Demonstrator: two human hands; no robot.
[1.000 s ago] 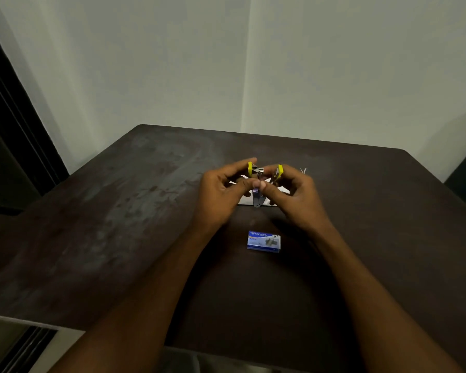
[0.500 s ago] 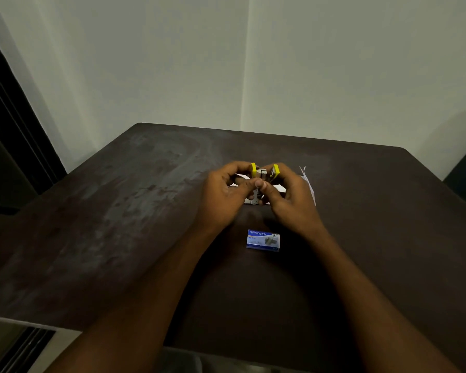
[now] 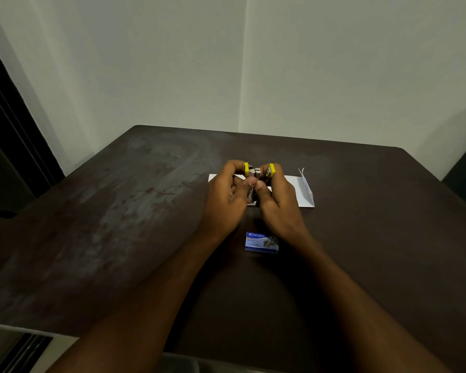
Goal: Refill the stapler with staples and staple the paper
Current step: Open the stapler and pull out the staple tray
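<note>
A small yellow stapler [image 3: 257,172] is held above the table, hinged open so its two yellow halves point up and apart. My left hand [image 3: 226,195] grips the left half and my right hand [image 3: 277,203] grips the right half, thumbs meeting at the metal middle. Under the hands lies white paper [image 3: 303,192], folded up at its right end. A blue staple box [image 3: 261,242] lies shut on the table, just nearer to me than the hands. Most of the stapler's metal rail is hidden by my fingers.
The dark brown table [image 3: 119,211] stands in a corner of pale walls [image 3: 334,76]. A dark door frame [image 3: 8,135] runs along the left. The table's near edge [image 3: 24,328] crosses the bottom left.
The two hands have drawn closer together and the stapler's yellow halves have come nearer each other. More of the white paper shows at the right. The staple box has not moved.
</note>
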